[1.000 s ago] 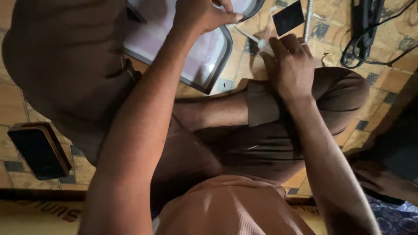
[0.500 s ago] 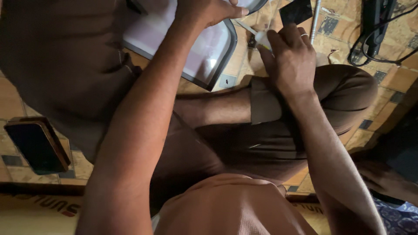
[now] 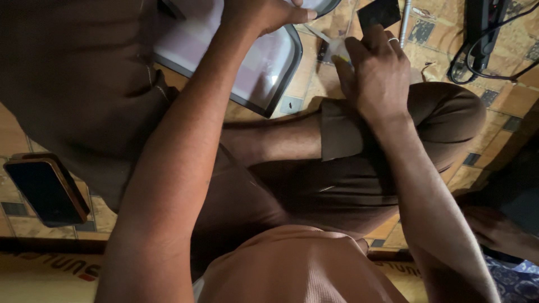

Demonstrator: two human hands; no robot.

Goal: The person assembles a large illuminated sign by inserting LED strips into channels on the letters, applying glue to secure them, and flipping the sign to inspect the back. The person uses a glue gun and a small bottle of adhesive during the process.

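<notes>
My left hand (image 3: 264,14) reaches to the top of the view and grips the upper edge of a flat white panel with a black rim (image 3: 264,73) that lies on the tiled floor. To its right, my right hand (image 3: 376,73), with a ring on one finger, is closed around a small pale tool (image 3: 331,45) whose thin tip points toward the panel's corner. A small black square piece (image 3: 379,12) lies just beyond my right fingers. My crossed legs in brown trousers (image 3: 359,168) are under both arms.
A dark phone in a brown case (image 3: 45,191) lies on the floor at the left. A black power strip with cables (image 3: 483,33) sits top right, with a thin metal rod (image 3: 405,22) next to it. Another person's hand (image 3: 499,230) shows at the right edge.
Both hands have shifted slightly upward in the view. My right hand has drawn closer to the black square piece. Both grips are unchanged.
</notes>
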